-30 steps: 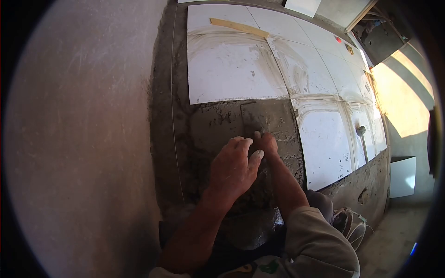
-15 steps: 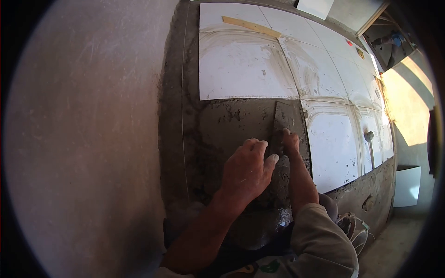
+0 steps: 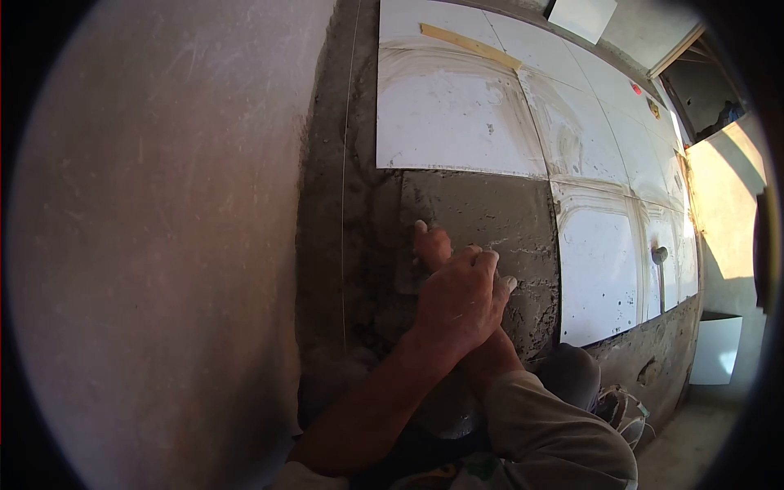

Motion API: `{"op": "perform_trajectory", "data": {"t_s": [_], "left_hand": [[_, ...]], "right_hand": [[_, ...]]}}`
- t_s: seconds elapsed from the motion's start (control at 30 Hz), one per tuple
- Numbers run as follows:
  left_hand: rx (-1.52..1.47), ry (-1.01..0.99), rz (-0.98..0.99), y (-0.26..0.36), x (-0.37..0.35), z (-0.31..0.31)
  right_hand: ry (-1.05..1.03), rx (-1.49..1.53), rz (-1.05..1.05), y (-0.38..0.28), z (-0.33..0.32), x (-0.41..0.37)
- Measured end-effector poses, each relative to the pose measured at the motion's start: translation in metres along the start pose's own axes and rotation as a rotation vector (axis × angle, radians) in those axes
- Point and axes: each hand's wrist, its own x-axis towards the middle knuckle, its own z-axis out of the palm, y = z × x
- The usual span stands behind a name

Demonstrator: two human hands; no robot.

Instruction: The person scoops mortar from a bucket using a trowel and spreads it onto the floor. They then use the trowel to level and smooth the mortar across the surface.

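My right hand is closed on the handle of a steel trowel, stretched out to the left side of the mortar bed. The trowel's long blade is coated in grey mortar and blends with what lies under it. Smoothed wet mortar spreads to the right of the blade, rougher towards the front. Above my right forearm hangs my left hand, loosely bent with the thumb apart and nothing visible in it. A large white tile borders the mortar at the back, and another white tile borders it on the right.
A taut string runs along the bare wall on the left. On the laid tiles lie a wooden strip and a long-handled mallet. A loose white tile leans at the right.
My right hand has swept the trowel left across the mortar, from beside the right tile. My left hand now crosses over the right forearm. The view has shifted slightly.
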Motion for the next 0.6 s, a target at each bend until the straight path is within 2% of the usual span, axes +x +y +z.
{"op": "perform_trajectory", "data": {"t_s": [0.2,0.33,0.43,0.6], "left_hand": [[-0.021,0.026,0.018,-0.006,-0.004,-0.006],[-0.035,0.033,0.033,-0.01,-0.002,-0.005],[-0.043,0.026,0.027,-0.01,0.001,-0.004],[-0.041,0.023,0.026,-0.01,0.004,-0.001]], "right_hand": [[-0.123,0.03,-0.074,-0.038,0.001,-0.039],[-0.154,-0.067,-0.162,-0.028,0.02,-0.035],[-0.12,-0.147,-0.237,-0.031,0.013,-0.044],[0.12,-0.314,-0.287,-0.016,-0.016,-0.051]]}}
